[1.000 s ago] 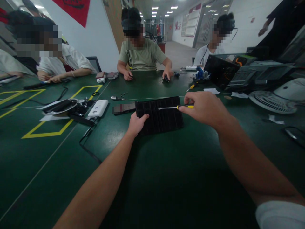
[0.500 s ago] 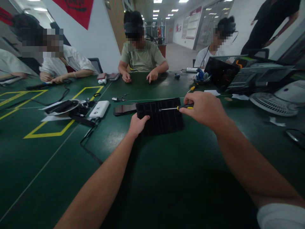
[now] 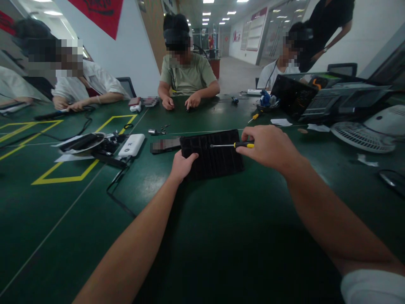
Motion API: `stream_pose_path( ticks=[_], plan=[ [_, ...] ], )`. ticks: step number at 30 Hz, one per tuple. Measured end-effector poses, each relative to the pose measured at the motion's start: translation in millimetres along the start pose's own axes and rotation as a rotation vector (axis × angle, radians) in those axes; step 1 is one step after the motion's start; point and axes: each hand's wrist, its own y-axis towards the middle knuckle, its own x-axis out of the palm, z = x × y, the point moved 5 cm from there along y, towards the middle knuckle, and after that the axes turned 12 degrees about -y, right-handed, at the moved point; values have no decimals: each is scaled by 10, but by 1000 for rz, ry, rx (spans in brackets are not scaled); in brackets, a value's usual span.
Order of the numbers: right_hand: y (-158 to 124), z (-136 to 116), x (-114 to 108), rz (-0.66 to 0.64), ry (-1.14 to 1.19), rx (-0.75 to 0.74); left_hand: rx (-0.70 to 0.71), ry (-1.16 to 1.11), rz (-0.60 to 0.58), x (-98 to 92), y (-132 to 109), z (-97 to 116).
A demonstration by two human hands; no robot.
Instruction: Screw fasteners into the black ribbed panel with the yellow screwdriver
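Note:
A black ribbed panel is held tilted above the green table. My left hand grips its left edge, thumb on the face and the other fingers hidden behind. In my right hand is a screwdriver with a black and yellow handle, pinched between thumb and fingers. Its metal shaft points left across the panel's face, the tip over the ribs left of the middle; whether the tip touches I cannot tell. Behind the panel's left side lies a dark flat object, partly blurred out.
To the left are a white power bank and a dish of dark parts. Beyond the panel lie small metal pieces and another screwdriver. A white fan and a computer case stand right. Several people sit around the table.
My right hand has shifted slightly down and left, its fingers re-gripping the screwdriver handle. The tip stays at nearly the same spot. The standing person at the back has moved left.

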Motion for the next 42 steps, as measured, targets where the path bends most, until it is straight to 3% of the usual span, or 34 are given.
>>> stream_pose_path(
  ticks=[21, 31, 42],
  plan=[
    [-9, 18, -26, -53, -35, 33, -9, -6, -10, -1, 2, -4],
    [14, 45, 98, -94, 20, 11, -6, 1, -2, -13, 11, -14],
    [8, 106, -22, 8, 22, 26, -14, 12, 9, -3, -2, -1]
  ],
)
